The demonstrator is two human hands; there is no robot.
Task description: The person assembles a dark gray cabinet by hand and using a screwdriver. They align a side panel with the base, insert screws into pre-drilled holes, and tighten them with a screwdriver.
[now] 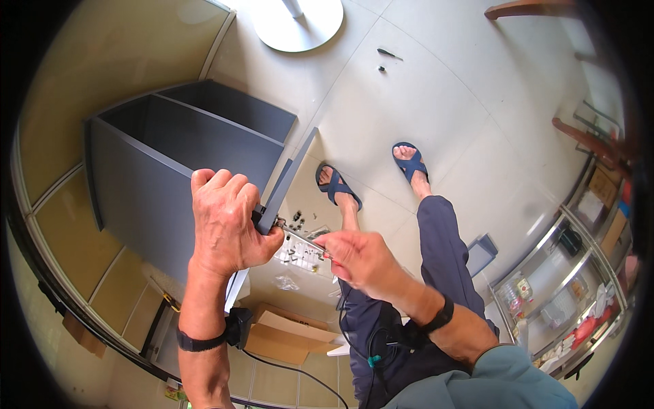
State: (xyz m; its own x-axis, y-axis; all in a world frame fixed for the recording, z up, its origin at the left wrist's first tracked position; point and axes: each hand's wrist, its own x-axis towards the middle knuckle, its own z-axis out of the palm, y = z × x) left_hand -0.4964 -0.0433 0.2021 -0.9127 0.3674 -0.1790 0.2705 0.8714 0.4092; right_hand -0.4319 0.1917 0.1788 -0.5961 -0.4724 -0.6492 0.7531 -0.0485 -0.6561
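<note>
Down by the open front of the grey cabinet (146, 198), in the head view, there's a screwdriver (304, 240) up against a small metal fitting (279, 222) at the near end of a grey panel (291, 178). Biggest worry, imo: the left hand (230, 221) has its thumb just beside that tip, so if the driver cams out from a bad angle, it could skid right into skin. The panel also looks held mostly by hand, so a loose grip might let it twist and throw the fitting off line. Small loose hardware (293, 255) lies on the floor below, easy to scatter with a foot.

Long axis of the driver is slanted: handle toward the lower right, tip pointing up and left. The right hand (361, 264) has its fingers pinching the handle; the left's are curled tight round the panel end, though the palm side is hidden.
</note>
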